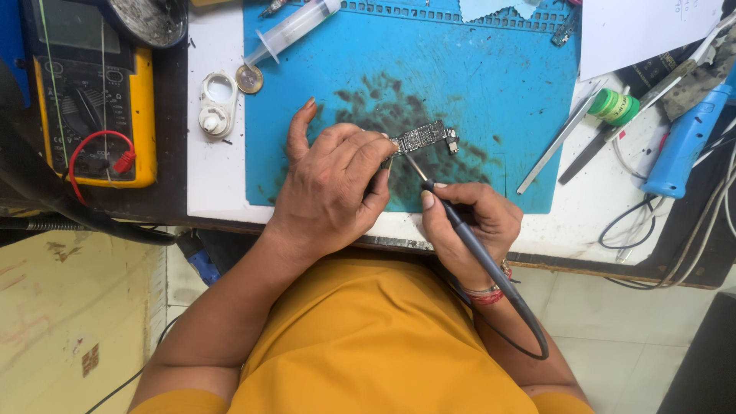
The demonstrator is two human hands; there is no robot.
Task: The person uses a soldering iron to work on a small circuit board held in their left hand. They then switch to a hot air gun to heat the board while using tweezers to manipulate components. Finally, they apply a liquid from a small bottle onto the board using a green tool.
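Small circuit board (426, 139) sits mid-frame on the stained blue mat (506, 84), pinched at its left end by the left hand (331, 188). Right hand (468, 226) grips a soldering iron (460, 230) pencil-style, tip just touching the board's lower edge. Risk: thin board could pivot w/ tip pressure, smearing solder; fingers sit v. near the tip. Syringe (295, 29) upper left, multimeter (92, 92) far left, tweezers (556, 144) to the right on the table (215, 176).

Grey multimeter screen (73, 24) — top left (yellow-cased)
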